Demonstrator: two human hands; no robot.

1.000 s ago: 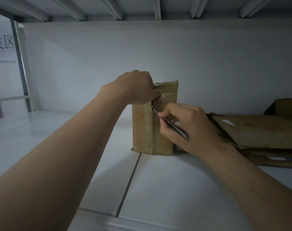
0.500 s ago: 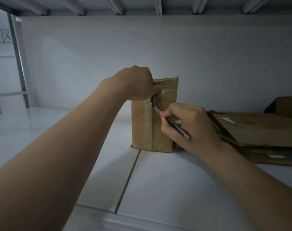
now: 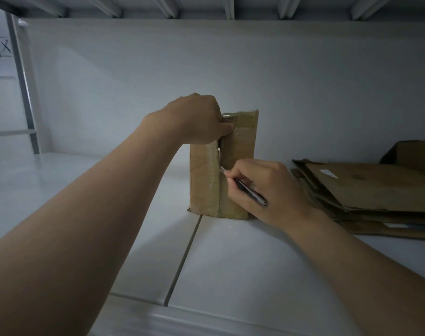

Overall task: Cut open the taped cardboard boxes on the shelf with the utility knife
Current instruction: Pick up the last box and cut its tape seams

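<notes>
Right hand (image 3: 267, 187) and left hand (image 3: 197, 120) work on a taped box (image 3: 243, 141).
Nearest, the right hand grasps the knife (image 3: 243, 186) like a pen, its tip touching the box's taped front seam about halfway down; above the tip the seam gapes. The left hand clasps the box's top left corner, thumb on the front. The box stands upright on the white shelf (image 3: 231, 263). Flattened cardboard (image 3: 376, 190) lies stacked to its right, before a grey wall (image 3: 231, 69).
</notes>
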